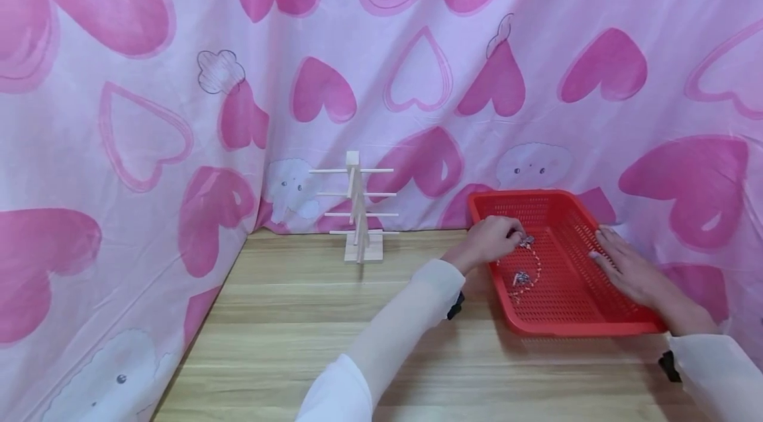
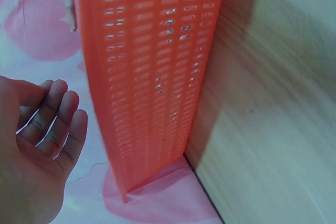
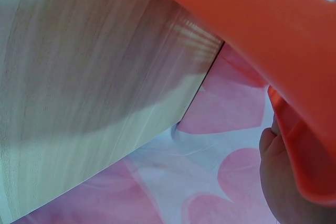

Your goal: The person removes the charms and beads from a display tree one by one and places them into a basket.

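Observation:
A red plastic basket stands on the table's right side. Near its left wall lies a thin, light-beaded chain, with small silvery clusters beside it. My left hand reaches over the left rim, fingertips just above one silvery piece. In the left wrist view, the fingers are loosely curved and nothing shows between them; silvery bits glint through the basket's slots. My right hand rests on the right rim, fingers extended and thumb towards the inside. The right wrist view shows only part of this hand beside the rim.
A wooden rack with several horizontal pegs stands at the back, left of the basket. Pink heart-patterned cloth hangs behind and at both sides of the wooden table.

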The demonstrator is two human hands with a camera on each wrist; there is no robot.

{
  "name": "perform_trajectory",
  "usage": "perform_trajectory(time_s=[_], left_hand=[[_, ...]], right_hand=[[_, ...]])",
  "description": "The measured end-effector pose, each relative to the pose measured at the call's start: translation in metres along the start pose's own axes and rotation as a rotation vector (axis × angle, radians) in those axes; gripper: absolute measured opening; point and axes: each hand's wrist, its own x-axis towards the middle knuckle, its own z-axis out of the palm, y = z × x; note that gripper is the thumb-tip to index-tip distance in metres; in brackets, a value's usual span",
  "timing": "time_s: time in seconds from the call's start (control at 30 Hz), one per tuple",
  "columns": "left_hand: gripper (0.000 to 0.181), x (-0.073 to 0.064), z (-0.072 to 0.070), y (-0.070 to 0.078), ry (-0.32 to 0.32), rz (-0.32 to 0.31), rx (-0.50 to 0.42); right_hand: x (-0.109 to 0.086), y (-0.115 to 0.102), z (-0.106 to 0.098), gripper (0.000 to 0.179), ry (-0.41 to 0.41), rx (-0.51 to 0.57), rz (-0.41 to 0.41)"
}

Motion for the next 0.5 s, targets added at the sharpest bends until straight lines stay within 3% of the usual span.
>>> perform_trajectory(time_s=[0.13,0.33,0.5], left_hand=[[0.02,-0.004,-0.009,-0.004,0.005,0.046,0.018],[0.019,-0.008,-0.023,-0.013,0.086,0.171,0.073],[0.018,-0.015,-0.042,-0.023,0.127,0.223,0.055]], right_hand=[[0.0,-0.001,0.0,0.063,-0.011,-0.001,0.011],[-0.001,-0.002,-0.001,0.062,0.007,-0.002,0.006],[0.0,-0.002,-0.003,0.063,-0.007,-0.003,0.026]])
